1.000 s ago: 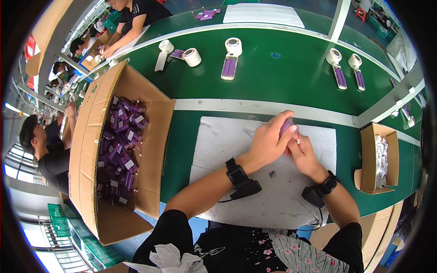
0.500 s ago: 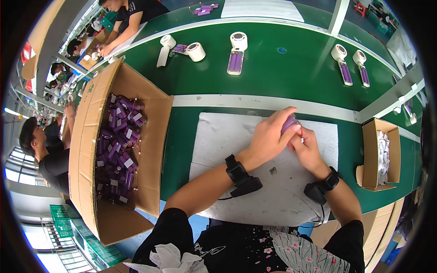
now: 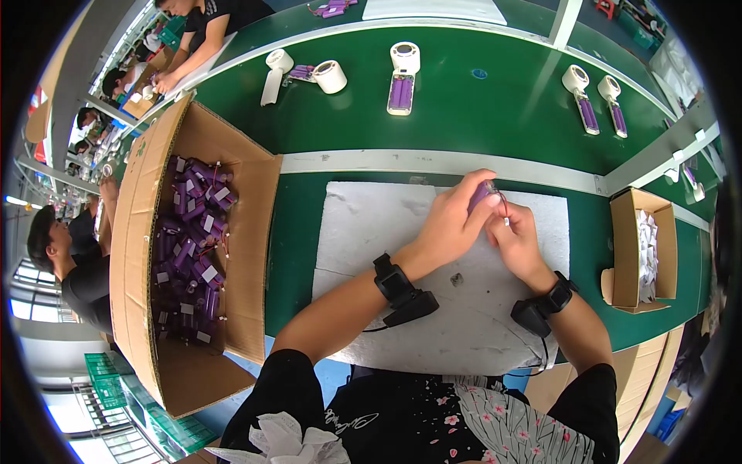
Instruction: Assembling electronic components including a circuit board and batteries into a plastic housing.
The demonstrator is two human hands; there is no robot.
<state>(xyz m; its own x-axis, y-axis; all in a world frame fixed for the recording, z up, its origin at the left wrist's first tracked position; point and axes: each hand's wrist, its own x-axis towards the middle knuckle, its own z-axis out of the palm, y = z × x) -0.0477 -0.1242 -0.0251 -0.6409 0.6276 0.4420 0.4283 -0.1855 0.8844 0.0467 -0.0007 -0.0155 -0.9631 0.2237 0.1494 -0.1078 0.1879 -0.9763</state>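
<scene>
My left hand [image 3: 447, 223] is closed around a purple battery pack [image 3: 481, 193] above the white foam sheet [image 3: 371, 232], thumb along its near side. Thin red and dark wires [image 3: 505, 204] come off the pack and hang to a small white connector [image 3: 507, 222] in front of my right hand [image 3: 518, 243]. The fingers of that hand are bent and pinched together just below the pack; what lies between them is hidden. Each wrist wears a black strapped device.
At left stands a tall open carton [image 3: 251, 174] with many purple battery packs [image 3: 189, 247]. A smaller carton [image 3: 663, 232] at right holds white pieces [image 3: 648, 251]. Beyond the white rail [image 3: 448, 161] lie several opened white handheld fans [image 3: 405, 58]. Co-workers sit at far left.
The pack has tilted slightly in my left hand, and its wires and white connector now show over my right hand. The whole view has shifted a little.
</scene>
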